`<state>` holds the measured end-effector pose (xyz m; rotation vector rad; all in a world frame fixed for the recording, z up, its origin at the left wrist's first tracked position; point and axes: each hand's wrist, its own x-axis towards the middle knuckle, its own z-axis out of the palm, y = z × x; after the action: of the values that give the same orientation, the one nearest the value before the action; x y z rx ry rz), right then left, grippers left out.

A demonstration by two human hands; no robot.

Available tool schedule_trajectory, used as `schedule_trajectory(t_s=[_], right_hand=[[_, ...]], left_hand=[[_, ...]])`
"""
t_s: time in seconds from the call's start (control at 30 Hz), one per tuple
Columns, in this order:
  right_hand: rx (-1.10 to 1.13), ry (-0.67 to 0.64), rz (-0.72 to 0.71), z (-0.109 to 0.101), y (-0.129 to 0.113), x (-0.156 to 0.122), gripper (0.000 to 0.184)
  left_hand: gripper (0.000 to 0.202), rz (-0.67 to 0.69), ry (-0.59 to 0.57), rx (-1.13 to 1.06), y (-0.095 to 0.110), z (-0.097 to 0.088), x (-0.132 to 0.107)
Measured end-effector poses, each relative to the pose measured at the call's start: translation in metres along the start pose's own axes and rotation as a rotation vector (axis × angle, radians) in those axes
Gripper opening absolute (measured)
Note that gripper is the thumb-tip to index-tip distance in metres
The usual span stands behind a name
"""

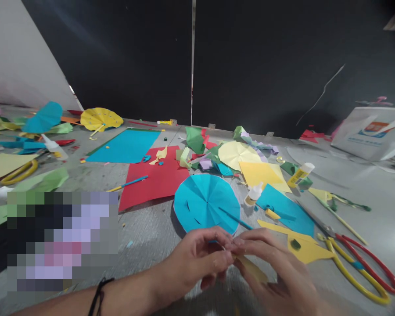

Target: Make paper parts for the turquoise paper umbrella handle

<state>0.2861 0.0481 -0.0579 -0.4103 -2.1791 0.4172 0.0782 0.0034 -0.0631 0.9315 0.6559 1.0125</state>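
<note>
My left hand (197, 259) and my right hand (276, 272) meet low in the middle of the view, fingertips pinched together on a small yellow paper piece (252, 268). A thin blue stick (237, 218) runs from between my fingers up across the blue paper circle (206, 202), which lies flat just beyond my hands. A black cord bracelet sits on my left wrist.
Red-and-yellow scissors (358, 263) lie at the right. Two glue bottles (253, 194) (300, 174) stand among yellow, blue and green paper scraps. A red sheet (154, 177), a blue sheet (125, 147), a yellow paper fan (100, 118) and a white box (371, 131) surround them.
</note>
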Motion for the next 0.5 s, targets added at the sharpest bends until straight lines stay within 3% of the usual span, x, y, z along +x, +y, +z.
schedule_trajectory(t_s=[0.2, 0.5], right_hand=[[0.066, -0.052, -0.028, -0.0022, 0.0025, 0.0003, 0.042], [0.08, -0.055, -0.029, -0.0031, -0.0035, 0.006, 0.039]], left_hand=[[0.027, 0.028, -0.009, -0.075, 0.0008, 0.0, -0.0007], [0.034, 0.011, 0.01, -0.005, 0.0034, 0.0019, 0.0004]])
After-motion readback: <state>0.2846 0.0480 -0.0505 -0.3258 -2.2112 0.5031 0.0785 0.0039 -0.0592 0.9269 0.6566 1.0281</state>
